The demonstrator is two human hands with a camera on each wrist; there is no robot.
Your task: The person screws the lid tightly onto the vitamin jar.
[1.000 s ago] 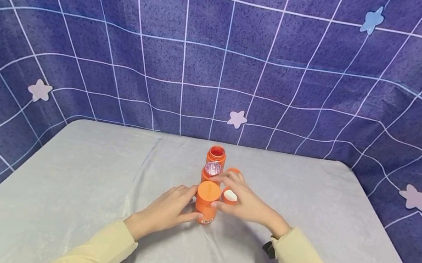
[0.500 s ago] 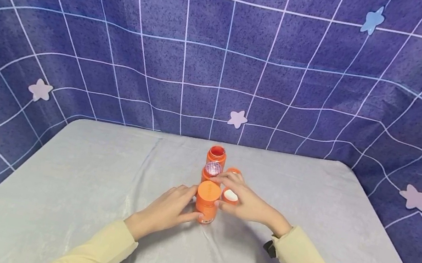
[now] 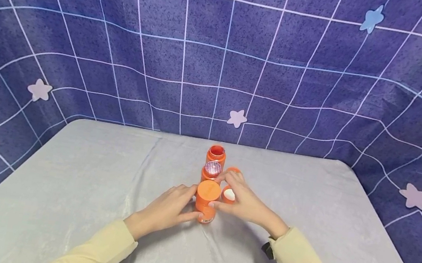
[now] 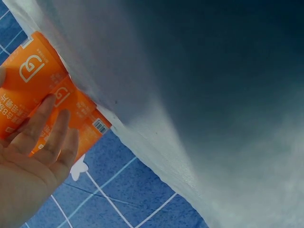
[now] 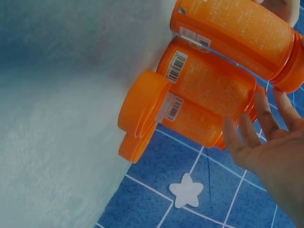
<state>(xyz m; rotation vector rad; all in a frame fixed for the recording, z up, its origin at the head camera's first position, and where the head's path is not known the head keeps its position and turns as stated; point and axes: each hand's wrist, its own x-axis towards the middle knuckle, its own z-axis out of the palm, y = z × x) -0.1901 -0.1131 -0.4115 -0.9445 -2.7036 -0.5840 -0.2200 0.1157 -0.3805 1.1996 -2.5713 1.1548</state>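
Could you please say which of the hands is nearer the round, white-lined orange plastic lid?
The right hand, beside the lid; the left hand is across the capped, cylindrical orange plastic bottle from it.

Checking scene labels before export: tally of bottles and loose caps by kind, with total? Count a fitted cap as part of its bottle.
Capped bottle: 1
Uncapped bottles: 2
Loose caps: 2
Total: 5
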